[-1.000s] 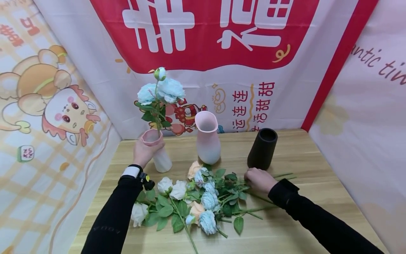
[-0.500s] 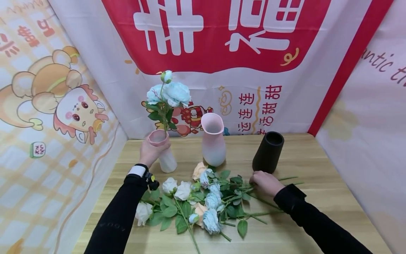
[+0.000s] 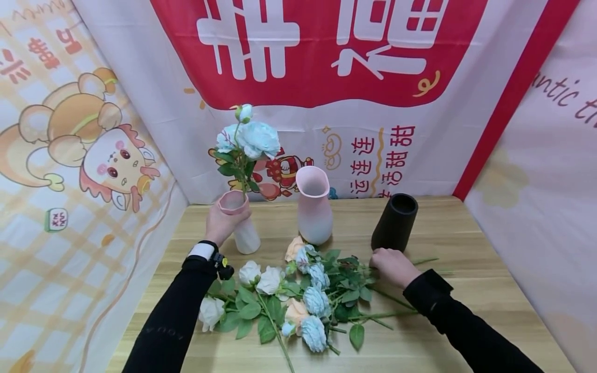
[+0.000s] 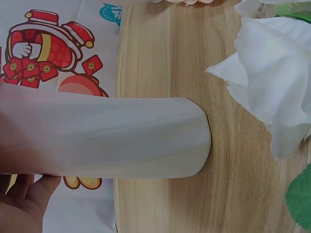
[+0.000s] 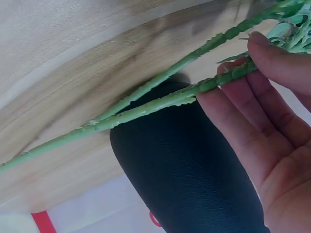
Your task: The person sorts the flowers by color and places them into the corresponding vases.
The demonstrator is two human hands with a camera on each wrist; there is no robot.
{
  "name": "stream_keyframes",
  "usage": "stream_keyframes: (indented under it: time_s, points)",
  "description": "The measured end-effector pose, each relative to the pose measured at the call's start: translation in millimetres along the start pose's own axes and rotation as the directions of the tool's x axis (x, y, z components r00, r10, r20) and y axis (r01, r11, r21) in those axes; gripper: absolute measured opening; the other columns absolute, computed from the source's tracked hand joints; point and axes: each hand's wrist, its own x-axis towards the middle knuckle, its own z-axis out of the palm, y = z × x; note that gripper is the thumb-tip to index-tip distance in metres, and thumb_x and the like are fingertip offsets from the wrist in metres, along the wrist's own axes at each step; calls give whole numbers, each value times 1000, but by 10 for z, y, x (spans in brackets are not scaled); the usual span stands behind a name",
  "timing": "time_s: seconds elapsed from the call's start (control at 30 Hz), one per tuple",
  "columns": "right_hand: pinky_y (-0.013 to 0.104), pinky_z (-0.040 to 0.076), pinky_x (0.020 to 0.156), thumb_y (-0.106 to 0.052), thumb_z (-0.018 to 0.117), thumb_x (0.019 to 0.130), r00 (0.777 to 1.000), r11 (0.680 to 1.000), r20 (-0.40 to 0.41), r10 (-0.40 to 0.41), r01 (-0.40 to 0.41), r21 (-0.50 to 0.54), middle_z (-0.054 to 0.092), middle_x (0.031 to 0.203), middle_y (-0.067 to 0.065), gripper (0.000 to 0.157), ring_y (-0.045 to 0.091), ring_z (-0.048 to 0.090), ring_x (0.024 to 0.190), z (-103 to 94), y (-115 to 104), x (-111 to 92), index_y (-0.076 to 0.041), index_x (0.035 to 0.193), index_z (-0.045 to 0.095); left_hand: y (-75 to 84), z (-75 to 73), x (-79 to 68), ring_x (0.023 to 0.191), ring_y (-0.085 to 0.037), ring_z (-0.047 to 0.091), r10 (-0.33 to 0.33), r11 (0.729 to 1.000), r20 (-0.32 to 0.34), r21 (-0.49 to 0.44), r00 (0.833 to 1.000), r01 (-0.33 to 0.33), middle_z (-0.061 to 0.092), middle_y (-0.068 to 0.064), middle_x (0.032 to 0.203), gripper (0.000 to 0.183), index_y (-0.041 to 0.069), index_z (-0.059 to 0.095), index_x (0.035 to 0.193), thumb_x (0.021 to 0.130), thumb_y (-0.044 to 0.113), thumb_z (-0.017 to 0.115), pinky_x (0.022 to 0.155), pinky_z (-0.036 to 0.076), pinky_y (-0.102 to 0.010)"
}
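My left hand (image 3: 223,223) grips the upper part of a pink-and-white vase (image 3: 247,237) that stands on the table at the left. Out of its mouth rises a stem of pale blue flowers (image 3: 258,140). In the left wrist view the white lower body of this vase (image 4: 146,138) reaches down to the wood, with fingers (image 4: 43,196) along its side. My right hand (image 3: 394,267) is beside the foot of the black vase (image 3: 394,223). Seen from the right wrist, its thumb and fingers pinch a green flower stem (image 5: 214,83), and a second stem (image 5: 180,65) runs next to it.
A second pink-and-white vase (image 3: 314,220) stands between the other two. Loose blue flowers (image 3: 317,300), peach flowers (image 3: 295,249) and white flowers (image 3: 269,281) lie in a heap across the middle of the table (image 3: 434,336). Printed cloths hang behind and at both sides.
Over the second the head view shifted slightly. Since half a second ago, the blue and peach flowers have moved a little to the right and the right hand has risen slightly. The left hand keeps its hold.
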Motion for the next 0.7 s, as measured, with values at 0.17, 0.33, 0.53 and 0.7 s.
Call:
stream_keyframes:
  time_s: [0.17, 0.33, 0.53, 0.7]
  points:
    - [36, 47, 50, 16, 67, 65, 999, 998, -41, 18, -21, -61, 53, 68, -2, 31, 20, 56, 61, -21, -47, 13, -14, 61, 60, -38, 2, 9, 114, -28, 54, 23, 1000, -5, -16, 1000, -23, 58, -10, 128, 85, 15, 55, 137, 66, 46, 91, 94, 46, -46]
    - [35, 46, 49, 13, 72, 70, 997, 994, -55, 44, -50, -102, 50, 67, -2, 30, 17, 54, 58, -82, -51, 36, -15, 64, 63, -64, 9, 23, 115, -28, 53, 22, 999, -5, -31, 1000, -22, 58, -10, 129, 86, 15, 54, 137, 66, 45, 91, 94, 46, -46]
    - [32, 45, 48, 8, 80, 70, 997, 992, -56, 55, -61, -114, 48, 68, -2, 31, 16, 52, 58, -172, -71, 36, -17, 66, 63, -54, 17, 22, 116, -29, 53, 31, 999, 2, -38, 1000, -31, 57, -11, 130, 86, 13, 53, 139, 68, 44, 90, 95, 46, -47]
    - [33, 47, 48, 7, 83, 68, 996, 992, -70, 47, -55, -114, 51, 71, 0, 28, 18, 56, 60, -225, -102, 23, -15, 70, 67, -31, 23, 4, 115, -28, 53, 33, 999, -5, -41, 999, -34, 58, -11, 129, 83, 13, 54, 138, 69, 41, 90, 94, 47, -46]
